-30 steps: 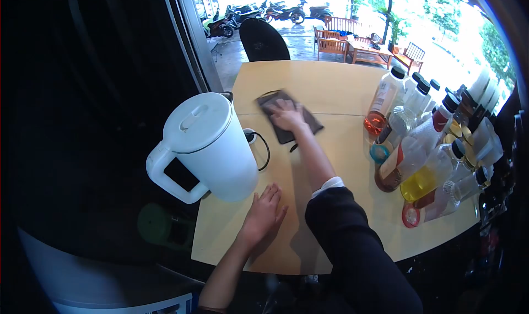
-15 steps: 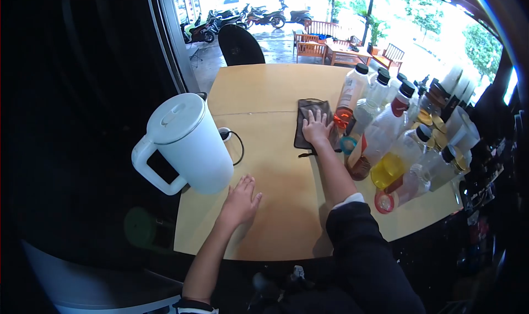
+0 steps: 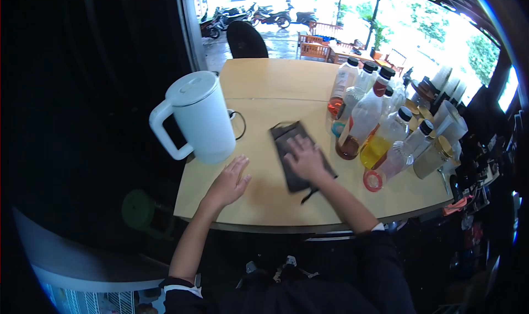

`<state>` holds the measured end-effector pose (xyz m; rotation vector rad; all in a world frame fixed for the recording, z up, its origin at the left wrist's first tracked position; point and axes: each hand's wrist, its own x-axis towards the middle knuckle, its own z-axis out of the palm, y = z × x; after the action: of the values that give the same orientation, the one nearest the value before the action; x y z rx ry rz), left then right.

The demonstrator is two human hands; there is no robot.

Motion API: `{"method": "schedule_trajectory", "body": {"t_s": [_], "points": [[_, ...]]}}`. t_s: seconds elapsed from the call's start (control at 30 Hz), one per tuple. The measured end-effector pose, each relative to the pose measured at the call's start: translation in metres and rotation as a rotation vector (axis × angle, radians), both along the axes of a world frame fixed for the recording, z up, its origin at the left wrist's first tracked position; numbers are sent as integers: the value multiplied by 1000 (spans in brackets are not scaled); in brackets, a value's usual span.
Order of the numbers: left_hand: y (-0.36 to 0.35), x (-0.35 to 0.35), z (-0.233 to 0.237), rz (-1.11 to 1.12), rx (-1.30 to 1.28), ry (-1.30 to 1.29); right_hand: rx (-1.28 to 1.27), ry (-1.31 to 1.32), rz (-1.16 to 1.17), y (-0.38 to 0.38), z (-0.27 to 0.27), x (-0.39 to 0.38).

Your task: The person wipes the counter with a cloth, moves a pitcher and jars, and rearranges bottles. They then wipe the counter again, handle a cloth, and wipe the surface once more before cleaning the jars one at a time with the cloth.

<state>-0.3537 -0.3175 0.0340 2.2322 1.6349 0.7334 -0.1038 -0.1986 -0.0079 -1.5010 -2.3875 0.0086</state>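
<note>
Cloth (image 3: 286,138), dark grey and laid out flat, sits on the pale wooden bench (image 3: 275,82) a little to the right of the white kettle (image 3: 203,115) and nearer the person than the kettle's base. The right hand (image 3: 305,158) lies on top of it, open, palm down and fingers spread, covering the cloth's middle; a thin loop hangs off the cloth's near corner. The left hand (image 3: 230,182) is also open and flat, palm on the bare wood just in front of the kettle, close to its base but not touching it, and holds nothing. The kettle stands upright with its lid on and its handle turned away from the cloth, and a black cord (image 3: 241,124) curls on the bench just beside it on the cloth's side. Further right of the kettle, beyond the cloth, a cluster of capped bottles (image 3: 366,115) stands, some with amber or yellow liquid, and a red ring (image 3: 372,180) lies on the bench at their near edge.
</note>
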Motion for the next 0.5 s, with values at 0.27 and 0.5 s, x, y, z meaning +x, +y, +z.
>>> {"method": "schedule_trajectory", "body": {"t_s": [0.27, 0.5], "points": [[-89, -55, 8, 221, 12, -156, -95, -84, -284, 64, -5, -70], [-137, -76, -6, 391, 285, -304, 55, -18, 288, -95, -14, -111]]}}
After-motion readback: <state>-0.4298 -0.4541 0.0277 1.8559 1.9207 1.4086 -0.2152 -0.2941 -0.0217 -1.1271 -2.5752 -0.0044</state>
